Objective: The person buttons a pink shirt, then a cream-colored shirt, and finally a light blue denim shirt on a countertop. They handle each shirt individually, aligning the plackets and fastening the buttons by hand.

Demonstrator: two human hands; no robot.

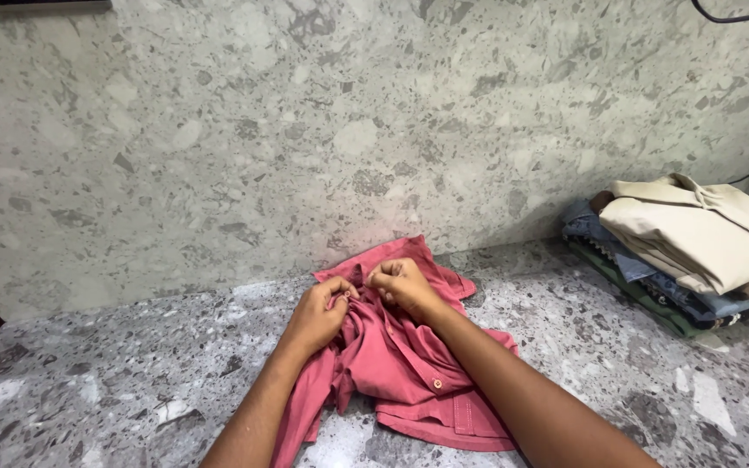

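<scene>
Head view, red shirt (400, 364) under both hands

We see two bare forearms coming in from the lower edge, with no sleeves, cuffs, gloves, watch or bands on them. Our left hand (318, 310) and right hand (402, 284) are uncovered, and no rings show on the fingers visible. Both arms look slim and unmarked as far as the wrists.

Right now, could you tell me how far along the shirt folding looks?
Done: a stack of folded clothes sits at the counter's right. In hand: left hand and right hand pinch the crumpled red shirt near its top. Left: it lies unfolded.
</scene>
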